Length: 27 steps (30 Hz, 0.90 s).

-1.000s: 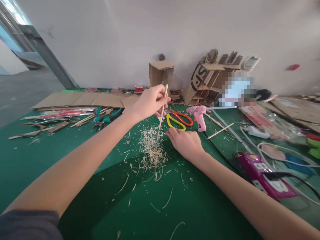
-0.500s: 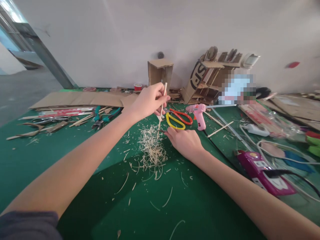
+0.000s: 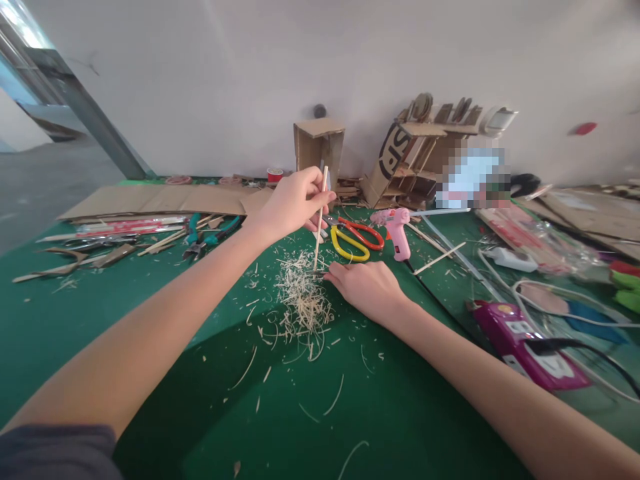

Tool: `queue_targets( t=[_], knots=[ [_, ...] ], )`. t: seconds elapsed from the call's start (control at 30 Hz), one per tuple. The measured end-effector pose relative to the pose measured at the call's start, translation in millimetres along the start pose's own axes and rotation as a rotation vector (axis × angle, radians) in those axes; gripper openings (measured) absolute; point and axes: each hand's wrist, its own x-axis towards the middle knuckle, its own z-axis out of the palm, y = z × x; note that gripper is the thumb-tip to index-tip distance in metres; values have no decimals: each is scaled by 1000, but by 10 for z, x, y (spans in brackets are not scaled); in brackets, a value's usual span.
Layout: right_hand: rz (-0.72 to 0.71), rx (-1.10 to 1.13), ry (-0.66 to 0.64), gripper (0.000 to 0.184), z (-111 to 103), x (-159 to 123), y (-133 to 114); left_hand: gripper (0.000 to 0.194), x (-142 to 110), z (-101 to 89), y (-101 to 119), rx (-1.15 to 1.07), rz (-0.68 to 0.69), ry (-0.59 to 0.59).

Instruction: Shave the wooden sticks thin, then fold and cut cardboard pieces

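Pinched in my left hand [image 3: 300, 200] is a thin wooden stick [image 3: 319, 245], held nearly upright with its lower end over a heap of pale wood shavings [image 3: 305, 300]. My right hand [image 3: 367, 285] is closed on a small dark blade [image 3: 316, 273], most of which its fingers hide. The blade lies against the stick's lower end. Just beyond my right hand rest scissors [image 3: 357, 241] with one yellow and one red handle.
A pink glue gun [image 3: 397, 233] stands right of the scissors, its cord running to a magenta power strip [image 3: 533, 347]. Teal-handled pliers [image 3: 195, 240] and cardboard strips [image 3: 165, 198] lie at left. Cardboard boxes [image 3: 320, 143] stand along the wall.
My right hand and the blade have moved slightly down and left along the stick. The stick stands a little more upright, its top shifted left.
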Motion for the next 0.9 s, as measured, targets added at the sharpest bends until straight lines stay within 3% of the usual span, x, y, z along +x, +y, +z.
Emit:
queue_targets(
  t=[0.17, 0.3, 0.43, 0.63, 0.9],
  knots=[
    [84, 28, 112, 49, 42, -43, -5, 15, -7, 3, 28, 8, 0, -1],
    [120, 7, 74, 43, 39, -10, -20, 14, -24, 18, 60, 7, 27, -5],
    [11, 30, 0, 38, 12, 5, -6, 14, -21, 16, 58, 0, 9, 2],
    [78, 40, 98, 47, 35, -18, 16, 16, -13, -6, 52, -20, 0, -12],
    [21, 22, 27, 37, 11, 3, 4, 19, -20, -33, 39, -51, 3, -35]
  ],
)
